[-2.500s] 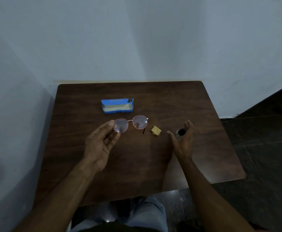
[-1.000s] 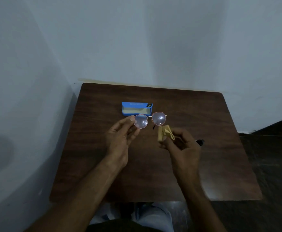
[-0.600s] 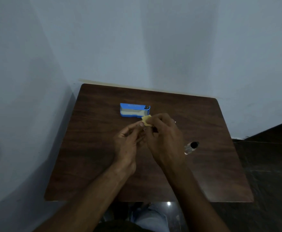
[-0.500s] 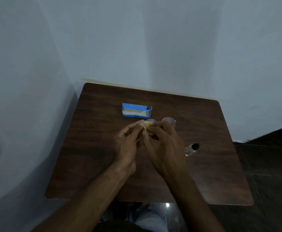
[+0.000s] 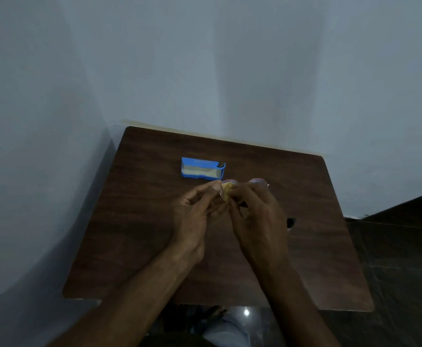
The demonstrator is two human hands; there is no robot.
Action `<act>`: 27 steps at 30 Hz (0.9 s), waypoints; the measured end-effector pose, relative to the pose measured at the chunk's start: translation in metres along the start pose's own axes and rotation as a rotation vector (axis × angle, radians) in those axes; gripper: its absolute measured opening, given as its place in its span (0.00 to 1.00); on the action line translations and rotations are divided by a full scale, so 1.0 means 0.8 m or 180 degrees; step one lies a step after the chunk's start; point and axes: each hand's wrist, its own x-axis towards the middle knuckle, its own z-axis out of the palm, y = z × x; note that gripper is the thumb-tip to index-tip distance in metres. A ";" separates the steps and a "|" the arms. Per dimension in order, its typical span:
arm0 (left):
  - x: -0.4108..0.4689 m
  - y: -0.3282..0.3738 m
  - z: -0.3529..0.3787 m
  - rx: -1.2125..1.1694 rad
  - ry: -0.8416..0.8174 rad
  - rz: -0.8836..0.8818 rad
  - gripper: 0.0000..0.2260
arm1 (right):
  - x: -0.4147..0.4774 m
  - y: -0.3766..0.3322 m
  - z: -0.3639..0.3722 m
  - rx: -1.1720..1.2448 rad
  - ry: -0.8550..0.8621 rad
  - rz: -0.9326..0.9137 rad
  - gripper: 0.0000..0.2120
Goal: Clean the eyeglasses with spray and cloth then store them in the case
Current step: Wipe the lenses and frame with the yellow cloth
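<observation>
Two hands [image 5: 194, 216] [image 5: 257, 221] pinching eyeglasses [image 5: 258, 181], cloth [image 5: 226, 192] between

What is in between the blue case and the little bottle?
The head view shows the eyeglasses there, held by the left hand, and the right hand pinching the yellow cloth onto one lens.

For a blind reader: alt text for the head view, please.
The left hand pinches the eyeglasses while the right hand presses a yellow cloth to one lens, above a wooden table. An open blue case lies behind them.
</observation>
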 end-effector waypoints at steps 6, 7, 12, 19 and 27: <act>-0.002 0.001 0.009 -0.0036 -0.0143 0.0119 0.07 | 0.018 -0.005 -0.010 -0.0262 0.0074 -0.0046 0.10; 0.000 0.003 0.010 -0.0002 -0.0158 0.0168 0.07 | 0.015 -0.006 -0.010 -0.0286 0.0036 -0.0111 0.08; 0.002 0.006 0.020 0.0049 -0.0056 0.0239 0.10 | 0.009 0.000 -0.017 -0.0223 0.0246 -0.0054 0.08; -0.004 0.005 0.042 0.0032 -0.0129 0.0356 0.08 | 0.030 0.001 -0.032 -0.0078 0.0203 -0.0149 0.07; -0.001 0.009 0.071 -0.0005 -0.0103 0.0437 0.07 | 0.061 0.028 -0.056 -0.0223 0.0383 -0.0132 0.04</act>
